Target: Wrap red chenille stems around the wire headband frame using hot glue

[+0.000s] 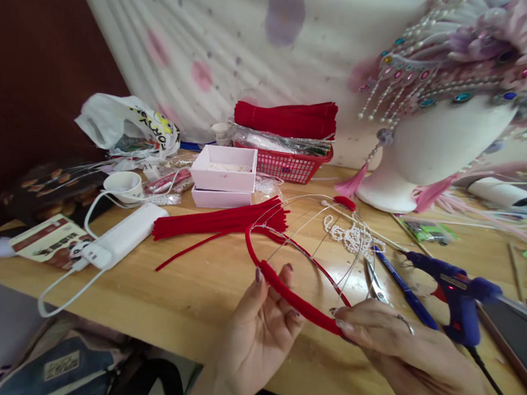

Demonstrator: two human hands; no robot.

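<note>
A wire headpiece frame (302, 305) is held up over the near side of the table, its rim wrapped in red fuzzy strip and its thin wires arching above. My left hand (266, 315) grips the wrapped rim between thumb and fingers, palm up. On the right end of the same rim, my right hand (397, 340), wearing a ring, pinches the red wrap; its fingertips are partly hidden. One loose red strip (190, 251) trails left from the frame. Behind it lies a bundle of red pipe cleaners (218, 217).
To the right lie a blue glue gun (457, 290), a blue pen (404, 287) and scissors (376, 283). Pearl strings (354, 237) lie behind the frame. Further back are white boxes (224, 169), a red basket (291, 166) and a foam head (434, 147). A white power strip (126, 234) sits left.
</note>
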